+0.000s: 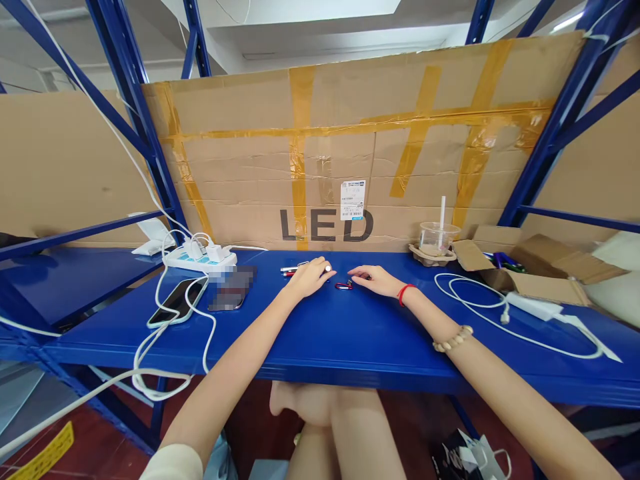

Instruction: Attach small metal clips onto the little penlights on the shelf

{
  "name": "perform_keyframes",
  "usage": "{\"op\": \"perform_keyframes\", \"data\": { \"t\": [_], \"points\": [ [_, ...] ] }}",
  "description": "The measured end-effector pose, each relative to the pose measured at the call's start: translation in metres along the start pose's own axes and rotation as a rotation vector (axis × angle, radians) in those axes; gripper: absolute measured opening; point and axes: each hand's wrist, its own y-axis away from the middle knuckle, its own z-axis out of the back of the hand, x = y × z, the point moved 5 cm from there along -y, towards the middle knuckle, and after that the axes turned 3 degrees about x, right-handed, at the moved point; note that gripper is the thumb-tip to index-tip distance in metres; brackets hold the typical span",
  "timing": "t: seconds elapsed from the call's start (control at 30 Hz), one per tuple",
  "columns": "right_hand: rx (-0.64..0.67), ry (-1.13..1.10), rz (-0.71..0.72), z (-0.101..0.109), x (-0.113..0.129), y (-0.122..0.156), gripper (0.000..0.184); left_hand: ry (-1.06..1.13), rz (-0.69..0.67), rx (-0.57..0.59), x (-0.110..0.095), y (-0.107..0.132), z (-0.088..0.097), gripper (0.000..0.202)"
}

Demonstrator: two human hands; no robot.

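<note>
My left hand [311, 277] is low over the blue tabletop, fingers loosely bent and apart, a round pale ring-like piece on one finger. Beside it lie several pens [290, 271], partly covered by the hand. My right hand [376, 280], with a red cord at the wrist, reaches in from the other side with fingers stretched out. Between the hands rests a small red-rimmed clip-like item [343, 286], close to the right fingertips. Something small and dark shows under the right fingers, too hidden to name.
At left are a white power strip [200, 261], two phones, one a light-cased phone [179, 301], and loose white cables. On the right stand a plastic cup [434, 239] in a carton holder, an open cardboard box [530, 263] and a white charger cable [480, 303]. Cardboard [240, 180] closes off the back.
</note>
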Motion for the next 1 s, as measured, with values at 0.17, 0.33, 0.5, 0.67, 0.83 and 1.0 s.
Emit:
{"op": "perform_keyframes", "data": {
  "t": [0.17, 0.33, 0.5, 0.67, 0.83, 1.0],
  "points": [
    [-0.004, 0.081, 0.000, -0.006, 0.005, -0.005, 0.033, -0.056, -0.032, 0.022, -0.002, -0.002, -0.002, 0.032],
    [-0.033, 0.140, -0.011, -0.014, 0.016, -0.007, 0.032, -0.060, -0.055, 0.012, -0.007, -0.004, -0.002, 0.034],
    [-0.022, 0.154, 0.031, -0.016, 0.017, -0.007, 0.029, -0.039, -0.077, 0.055, -0.013, -0.004, -0.008, 0.035],
    [-0.016, 0.105, 0.070, -0.015, 0.012, -0.009, 0.029, -0.001, -0.072, 0.069, -0.016, -0.005, -0.012, 0.034],
    [-0.014, 0.102, 0.072, -0.016, 0.013, -0.009, 0.024, -0.024, -0.074, 0.040, -0.022, -0.006, -0.011, 0.035],
    [-0.010, 0.039, 0.090, -0.018, 0.010, -0.009, 0.022, -0.052, -0.103, 0.019, -0.032, -0.006, -0.009, 0.034]
  ]
}}
